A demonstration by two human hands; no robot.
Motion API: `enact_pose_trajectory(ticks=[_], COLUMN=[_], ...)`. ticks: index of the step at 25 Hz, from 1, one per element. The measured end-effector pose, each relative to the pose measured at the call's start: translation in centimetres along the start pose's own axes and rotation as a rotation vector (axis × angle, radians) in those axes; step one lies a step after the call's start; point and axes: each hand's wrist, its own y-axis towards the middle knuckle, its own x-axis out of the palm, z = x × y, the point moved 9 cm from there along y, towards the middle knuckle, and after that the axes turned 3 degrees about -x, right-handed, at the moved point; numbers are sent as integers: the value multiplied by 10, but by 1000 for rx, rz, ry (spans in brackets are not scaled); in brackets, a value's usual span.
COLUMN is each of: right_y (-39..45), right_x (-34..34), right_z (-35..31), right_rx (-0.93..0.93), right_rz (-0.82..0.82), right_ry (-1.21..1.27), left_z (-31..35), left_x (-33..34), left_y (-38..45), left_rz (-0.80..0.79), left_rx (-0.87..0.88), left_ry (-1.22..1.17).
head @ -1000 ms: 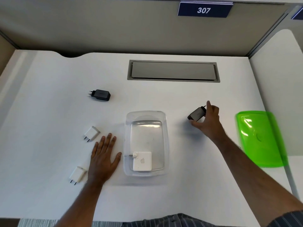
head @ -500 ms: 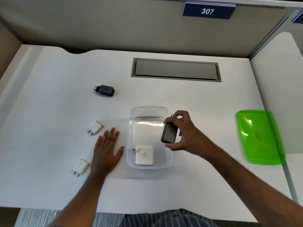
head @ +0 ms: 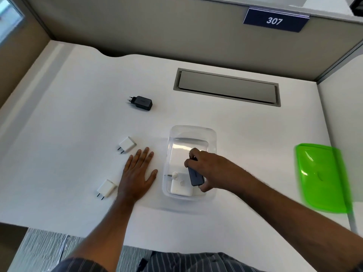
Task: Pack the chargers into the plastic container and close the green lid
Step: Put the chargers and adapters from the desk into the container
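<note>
A clear plastic container (head: 191,131) stands mid-desk with a white square charger (head: 179,187) lying in its near end. Over the container, my right hand (head: 208,169) grips a dark charger (head: 195,177), tilted above the white one. My left hand (head: 137,173) lies flat on the desk just left of the container, fingers spread, holding nothing. Two small white chargers lie to the left, one (head: 127,144) beyond my fingertips and one (head: 106,188) beside my wrist. A black charger (head: 142,103) lies farther back. The green lid (head: 324,177) rests on the desk at the right.
A grey cable hatch (head: 226,87) is set into the white desk (head: 68,124) behind the container. Beige partition walls close the back and sides, with a blue "307" sign (head: 274,21) on the back one. The desk's near edge is close to my body.
My right hand carried the dark charger from the desk at the right leftward over the container and lowered it toward the white charger. My left hand stayed flat.
</note>
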Motion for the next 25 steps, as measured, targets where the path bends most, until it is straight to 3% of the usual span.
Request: enact_pose_trajectory(ticks=[9,20,25], right_y=[22,16,17], right_x=[33,48,43], right_z=[-6,-6,1], right_rx=[92,142,127], right_rz=[-48,-160,-138], right_ry=[-315,-324,-287], left_z=[-1,0,0], left_x=[0,-1,-2], left_y=[0,0,-1], left_rz=[18,16,21], left_rx=[2,-6,-8], left_ry=[0,-13,-18])
